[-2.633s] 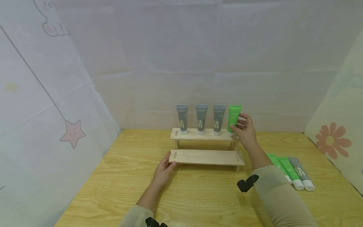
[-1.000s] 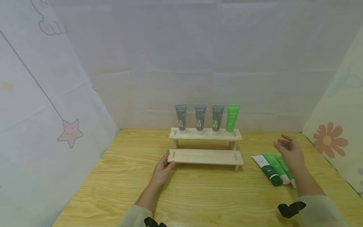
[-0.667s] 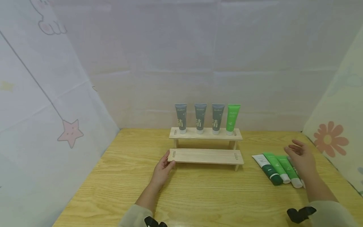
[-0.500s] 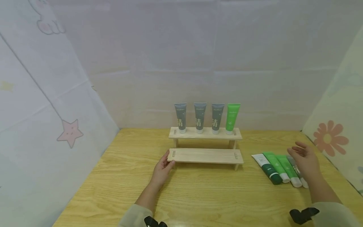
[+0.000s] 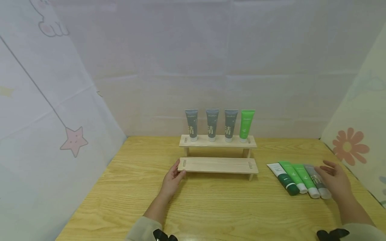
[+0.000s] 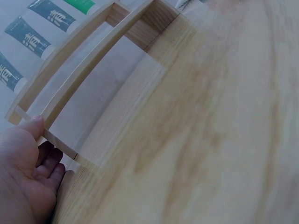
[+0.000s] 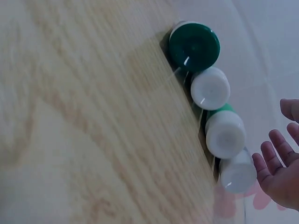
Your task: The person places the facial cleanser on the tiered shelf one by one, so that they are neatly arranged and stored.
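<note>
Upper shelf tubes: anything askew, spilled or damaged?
No spill or damage visible. All four stand upright, but spacing looks uneven: the green tube stands closer to the gray tube beside it than the leftmost two gray tubes do to each other.

Four grey tubes (image 5: 231, 124), three bright-green tubes (image 5: 247, 124) and one white-and-dark-green tube (image 5: 284, 179), eight in total; two wooden shelves (image 5: 218, 165); two hands (image 5: 171, 182); one table (image 5: 223, 207); one pink star (image 5: 73, 141); one red flower (image 5: 350, 146).

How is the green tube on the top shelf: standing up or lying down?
Standing up. The green tube rests on its white cap on the upper shelf, flat end at the top.
</note>
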A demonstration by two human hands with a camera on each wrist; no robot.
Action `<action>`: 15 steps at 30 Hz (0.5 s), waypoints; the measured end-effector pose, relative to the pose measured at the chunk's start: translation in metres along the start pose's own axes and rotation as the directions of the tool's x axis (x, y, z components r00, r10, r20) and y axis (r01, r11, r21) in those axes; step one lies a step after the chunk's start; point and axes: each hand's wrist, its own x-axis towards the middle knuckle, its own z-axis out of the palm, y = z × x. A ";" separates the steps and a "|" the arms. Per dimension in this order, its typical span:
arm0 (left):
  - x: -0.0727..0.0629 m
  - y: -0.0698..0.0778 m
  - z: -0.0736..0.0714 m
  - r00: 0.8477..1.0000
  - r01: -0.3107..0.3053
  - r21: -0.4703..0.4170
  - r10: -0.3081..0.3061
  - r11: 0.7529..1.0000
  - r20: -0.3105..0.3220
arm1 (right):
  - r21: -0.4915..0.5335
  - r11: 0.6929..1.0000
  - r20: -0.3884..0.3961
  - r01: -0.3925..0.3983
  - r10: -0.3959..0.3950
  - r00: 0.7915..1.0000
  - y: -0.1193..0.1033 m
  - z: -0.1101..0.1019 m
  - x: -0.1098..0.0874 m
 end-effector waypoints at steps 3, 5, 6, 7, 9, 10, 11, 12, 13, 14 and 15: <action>0.001 -0.001 0.000 1.000 -0.002 0.002 0.002 1.000 -0.004 | -0.031 0.999 0.009 -0.017 0.017 1.000 0.005 -0.003 0.001; 0.001 -0.002 0.000 1.000 -0.002 0.004 0.002 1.000 -0.007 | -0.035 0.999 0.020 -0.026 0.027 0.999 0.009 -0.005 0.001; 0.002 -0.002 0.000 1.000 -0.003 0.005 0.003 1.000 -0.008 | -0.030 0.999 0.032 -0.031 0.032 0.999 0.010 -0.006 0.000; 0.002 -0.003 0.000 1.000 -0.004 0.005 0.004 1.000 -0.008 | -0.027 0.999 0.043 -0.037 0.038 0.998 0.011 -0.007 0.000; 0.002 -0.003 0.000 1.000 -0.006 0.006 0.006 1.000 -0.008 | -0.019 0.999 0.062 -0.051 0.052 0.997 0.013 -0.008 0.000; 0.002 -0.003 0.000 1.000 -0.007 0.006 0.007 1.000 -0.007 | -0.022 0.998 0.070 -0.058 0.060 0.996 0.013 -0.009 0.000; 0.002 -0.003 0.000 1.000 -0.008 0.007 0.008 1.000 -0.007 | -0.025 0.997 0.079 -0.067 0.069 0.994 0.014 -0.010 0.000; 0.002 -0.003 0.000 1.000 -0.011 0.008 0.011 1.000 -0.007 | -0.029 0.997 0.088 -0.075 0.077 0.993 0.015 -0.011 0.001; 0.001 -0.002 0.000 1.000 -0.012 0.009 0.012 1.000 -0.006 | -0.040 0.996 0.094 -0.081 0.084 0.992 0.016 -0.011 0.001; 0.001 -0.002 0.000 1.000 -0.012 0.011 0.012 1.000 -0.006 | -0.049 0.995 0.101 -0.086 0.090 0.991 0.018 -0.012 0.002; 0.001 -0.002 0.000 1.000 -0.009 0.013 0.009 1.000 -0.007 | -0.059 0.994 0.110 -0.092 0.098 0.989 0.019 -0.012 0.003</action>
